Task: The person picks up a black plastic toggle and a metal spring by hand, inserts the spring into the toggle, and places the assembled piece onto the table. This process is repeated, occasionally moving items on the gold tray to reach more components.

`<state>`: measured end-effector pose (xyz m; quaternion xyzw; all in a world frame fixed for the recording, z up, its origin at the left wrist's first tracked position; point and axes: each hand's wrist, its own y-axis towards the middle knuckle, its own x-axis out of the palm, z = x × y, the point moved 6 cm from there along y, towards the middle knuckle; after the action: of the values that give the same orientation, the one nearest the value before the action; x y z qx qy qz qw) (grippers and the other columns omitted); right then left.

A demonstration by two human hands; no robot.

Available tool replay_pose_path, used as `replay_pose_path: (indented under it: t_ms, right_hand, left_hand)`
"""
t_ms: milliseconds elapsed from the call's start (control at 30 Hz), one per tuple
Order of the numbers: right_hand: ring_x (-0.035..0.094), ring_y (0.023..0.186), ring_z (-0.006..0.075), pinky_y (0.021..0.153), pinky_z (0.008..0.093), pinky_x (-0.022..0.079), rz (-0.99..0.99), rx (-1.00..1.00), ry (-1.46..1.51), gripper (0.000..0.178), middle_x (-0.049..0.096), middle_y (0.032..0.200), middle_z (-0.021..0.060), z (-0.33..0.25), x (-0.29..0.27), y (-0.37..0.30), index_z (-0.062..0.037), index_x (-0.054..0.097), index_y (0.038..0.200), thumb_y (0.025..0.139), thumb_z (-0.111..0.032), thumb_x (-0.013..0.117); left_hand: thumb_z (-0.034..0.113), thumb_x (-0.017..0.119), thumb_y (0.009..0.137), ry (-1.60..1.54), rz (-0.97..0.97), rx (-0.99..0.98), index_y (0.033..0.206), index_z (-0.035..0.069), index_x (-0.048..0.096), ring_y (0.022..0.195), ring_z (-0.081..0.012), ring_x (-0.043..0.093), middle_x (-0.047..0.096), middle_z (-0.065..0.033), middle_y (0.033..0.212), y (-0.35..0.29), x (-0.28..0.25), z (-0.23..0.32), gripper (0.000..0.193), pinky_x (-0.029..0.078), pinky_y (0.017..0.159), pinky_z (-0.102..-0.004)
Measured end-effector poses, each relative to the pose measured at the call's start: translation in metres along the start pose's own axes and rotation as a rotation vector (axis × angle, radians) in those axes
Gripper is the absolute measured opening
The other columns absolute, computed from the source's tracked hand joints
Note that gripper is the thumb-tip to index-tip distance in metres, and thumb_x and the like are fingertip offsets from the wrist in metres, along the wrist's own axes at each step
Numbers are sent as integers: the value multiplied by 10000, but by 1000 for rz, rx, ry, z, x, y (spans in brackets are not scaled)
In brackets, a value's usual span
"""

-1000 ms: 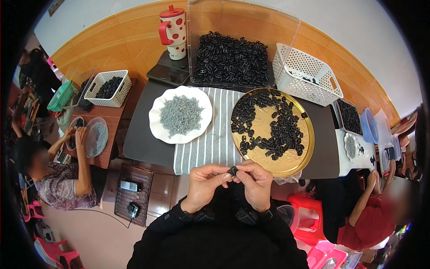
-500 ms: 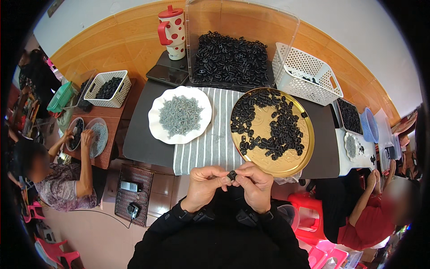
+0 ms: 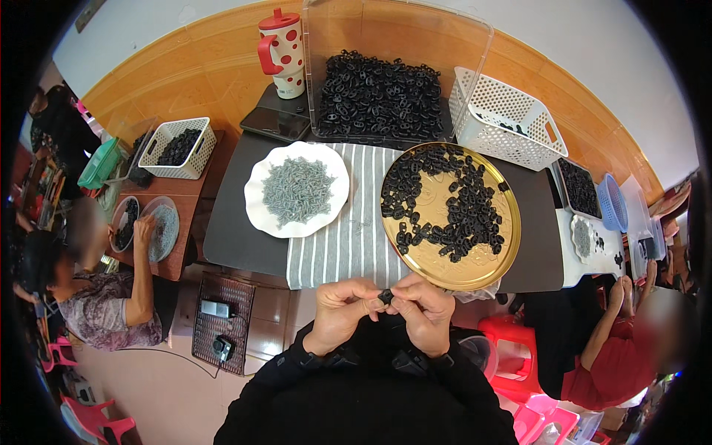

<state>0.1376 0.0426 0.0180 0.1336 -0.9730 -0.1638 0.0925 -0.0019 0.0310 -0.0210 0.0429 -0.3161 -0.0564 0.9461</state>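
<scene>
Both my hands meet just below the table's front edge, pinching one small black plastic piece (image 3: 385,296) between the fingertips. My left hand (image 3: 343,315) grips it from the left, my right hand (image 3: 423,313) from the right. Whether a screw sits in the piece is hidden by the fingers. Behind my right hand a round gold tray (image 3: 437,199) carries many loose black pieces (image 3: 478,215). To its left, a white scalloped plate (image 3: 256,199) bears a heap of grey screws (image 3: 297,189). A grey-and-white striped cloth (image 3: 348,256) lies between and partly under them.
At the back stands a clear bin (image 3: 486,44) of black pieces (image 3: 382,96). Beside it are a white perforated basket (image 3: 512,141) and a red-spotted tumbler (image 3: 285,59). One person (image 3: 111,304) works at the left table, another (image 3: 615,356) at the right. A red stool (image 3: 512,352) stands right.
The black piece has been turned slightly between my fingertips, which have shifted a little. The person on the left has moved a head and hand slightly.
</scene>
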Motion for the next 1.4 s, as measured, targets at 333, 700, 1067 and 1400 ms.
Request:
replay_pose_path:
  t_ms: [333, 700, 1067, 1400]
  right_hand:
    - [586, 640, 246, 551, 305, 460, -6, -420, -662, 143, 576, 806, 153, -15, 17, 18, 82, 612, 896, 765, 135, 629]
    - [565, 668, 304, 560, 352, 469, -80, -732, -1009, 281, 567, 837, 183, -25, 36, 18, 138, 612, 900, 620, 120, 626]
    - [553, 701, 300, 613, 356, 472, -70, -667, -930, 236, 525, 839, 165, -26, 34, 20, 116, 579, 864, 635, 70, 612]
    - [546, 727, 307, 635, 372, 481, -96, -646, -911, 302, 488, 845, 153, -22, 34, 15, 85, 559, 852, 560, 38, 615]
  left_hand:
    - [-80, 598, 877, 315, 54, 20, 983, -55, 669, 718, -121, 628, 678, -95, 855, 21, -10, 4, 130, 521, 606, -230]
    - [-24, 561, 913, -118, 132, -134, 1111, -82, 643, 923, -140, 643, 683, -132, 1037, 19, -10, -4, 222, 509, 845, -267]
    - [-44, 658, 848, -240, 93, -64, 1110, -52, 654, 916, -144, 631, 670, -121, 1054, 23, -14, -7, 262, 498, 832, -257]
    - [-44, 645, 855, -172, 107, -82, 1035, -67, 664, 793, -141, 630, 665, -97, 928, 22, -10, -5, 182, 505, 746, -247]
